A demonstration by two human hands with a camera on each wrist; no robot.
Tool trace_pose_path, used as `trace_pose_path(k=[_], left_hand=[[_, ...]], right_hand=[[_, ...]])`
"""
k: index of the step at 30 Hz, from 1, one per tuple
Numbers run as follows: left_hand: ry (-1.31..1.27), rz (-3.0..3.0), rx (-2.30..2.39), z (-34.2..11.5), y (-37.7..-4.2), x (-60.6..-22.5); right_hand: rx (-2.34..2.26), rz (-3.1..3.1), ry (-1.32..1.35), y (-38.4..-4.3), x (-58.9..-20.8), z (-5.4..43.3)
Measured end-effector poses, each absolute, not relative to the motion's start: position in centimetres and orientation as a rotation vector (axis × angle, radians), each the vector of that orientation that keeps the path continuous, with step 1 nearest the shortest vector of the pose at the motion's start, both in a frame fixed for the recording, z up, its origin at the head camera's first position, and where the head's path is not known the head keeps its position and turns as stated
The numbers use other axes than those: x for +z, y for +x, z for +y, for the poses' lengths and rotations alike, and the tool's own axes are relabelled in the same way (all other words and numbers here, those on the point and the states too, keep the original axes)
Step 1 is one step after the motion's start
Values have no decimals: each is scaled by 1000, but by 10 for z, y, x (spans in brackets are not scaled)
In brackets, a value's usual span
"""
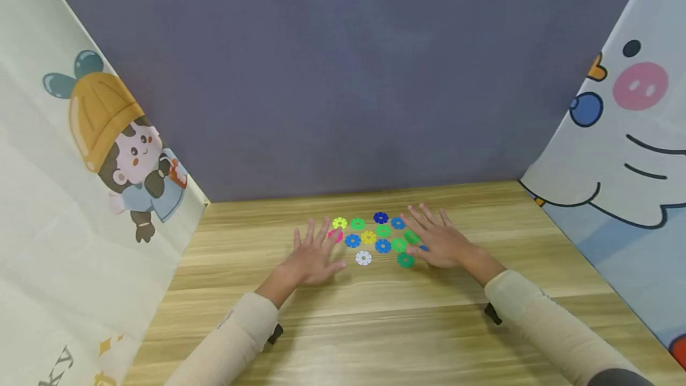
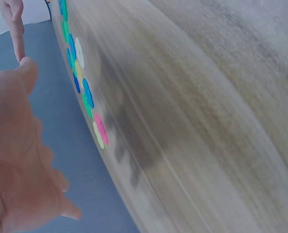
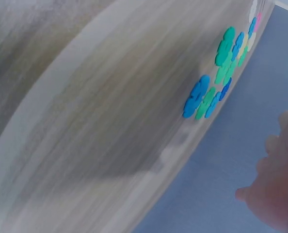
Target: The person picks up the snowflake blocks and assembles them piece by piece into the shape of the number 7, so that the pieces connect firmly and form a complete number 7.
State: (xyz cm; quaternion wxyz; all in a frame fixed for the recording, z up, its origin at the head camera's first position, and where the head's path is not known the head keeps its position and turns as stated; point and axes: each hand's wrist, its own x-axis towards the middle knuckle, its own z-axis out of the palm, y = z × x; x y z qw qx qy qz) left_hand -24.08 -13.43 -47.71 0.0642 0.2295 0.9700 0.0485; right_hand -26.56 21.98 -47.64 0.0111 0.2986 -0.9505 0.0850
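Closest are two forearms in cream padded sleeves [image 1: 236, 338], reaching forward over a pale yellow-brown, wood-grained bench [image 1: 364, 332]. The left hand [image 1: 311, 260] hovers palm down, fingers spread and holding nothing; the right hand [image 1: 442, 242] is likewise spread, raised above the bench and unladen. Between and partly beneath them lie fourteen thin, round, plastic-looking discs, each flat on the bench, with slots around the rim and a small central hole. At the front are one white disc [image 1: 363, 251] and one dark green disc [image 1: 405, 265]. Behind, close together, come four other green discs [image 1: 399, 239], four mid-blue discs [image 1: 352, 235], one pink disc [image 1: 332, 236], one golden-yellow disc [image 1: 368, 232], one lime-yellow disc [image 1: 340, 218] and one navy disc [image 1: 381, 213]. The right hand partly hides a mid-blue one. Farthest off stands a plain grey-blue panel [image 1: 348, 76].
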Motion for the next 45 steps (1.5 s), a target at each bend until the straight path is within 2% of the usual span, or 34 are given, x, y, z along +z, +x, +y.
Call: trace_pose_path(k=[12, 19, 37, 45], left_hand=[[678, 2893, 159, -137, -239, -471], [845, 2863, 274, -137, -242, -473], [1052, 2953, 328, -101, -256, -489], [1003, 2929, 278, -87, -257, -493]], right_hand=[[228, -2958, 951, -266, -479, 219], [220, -2867, 1002, -266, -479, 219], [231, -2895, 1081, -270, -490, 204], [272, -2939, 1087, -271, -498, 202]])
